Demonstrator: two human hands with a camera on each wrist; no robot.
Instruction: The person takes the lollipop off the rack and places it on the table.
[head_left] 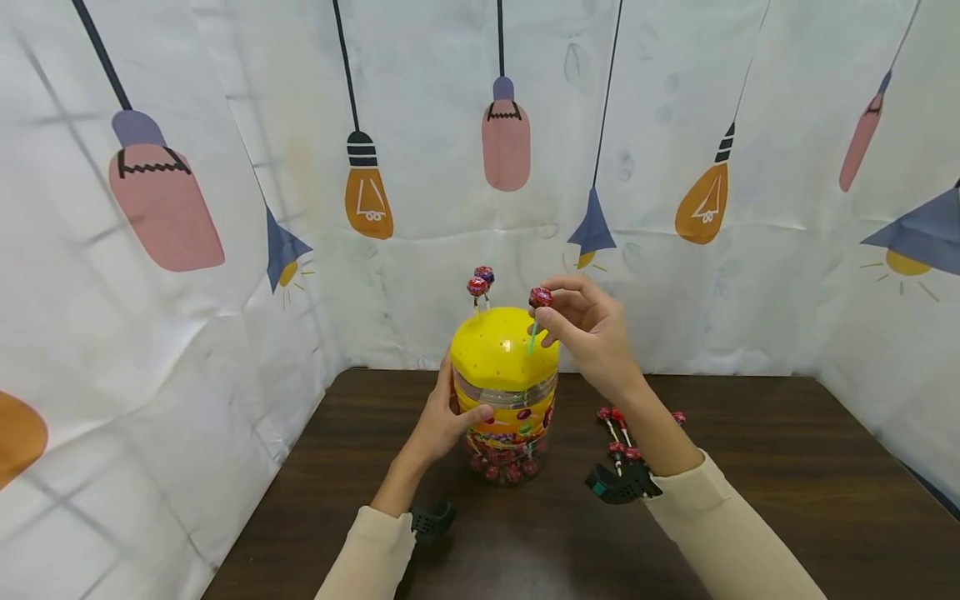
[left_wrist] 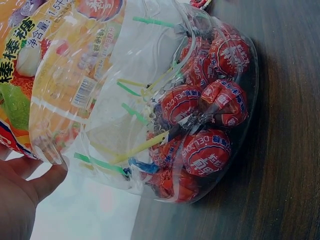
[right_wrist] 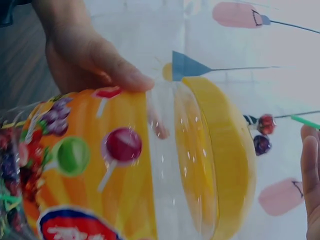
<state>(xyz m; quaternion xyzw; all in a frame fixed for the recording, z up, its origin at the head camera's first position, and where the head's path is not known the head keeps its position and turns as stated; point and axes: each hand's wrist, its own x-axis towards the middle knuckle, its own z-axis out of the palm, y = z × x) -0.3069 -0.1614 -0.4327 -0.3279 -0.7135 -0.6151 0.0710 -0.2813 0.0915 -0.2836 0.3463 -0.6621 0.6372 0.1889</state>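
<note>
A clear plastic jar (head_left: 501, 427) with an orange fruit-print label stands on the table under a domed yellow lid (head_left: 498, 346) dotted with small holes. My left hand (head_left: 444, 421) grips its left side, thumb across the front. Wrapped lollipops (left_wrist: 207, 152) lie in the jar's bottom in the left wrist view. Two lollipops (head_left: 477, 287) stand upright in the lid's top. Over the lid's right side, my right hand (head_left: 592, 333) pinches another red-wrapped lollipop (head_left: 540, 297), its green stick pointing down. In the right wrist view, only that stick (right_wrist: 305, 121) shows beside my fingers.
Several loose red lollipops (head_left: 617, 450) lie on the dark wooden table (head_left: 787, 475) to the right of the jar, partly hidden by my right forearm. A white cloth (head_left: 442, 167) printed with lamps hangs behind the table and at its sides.
</note>
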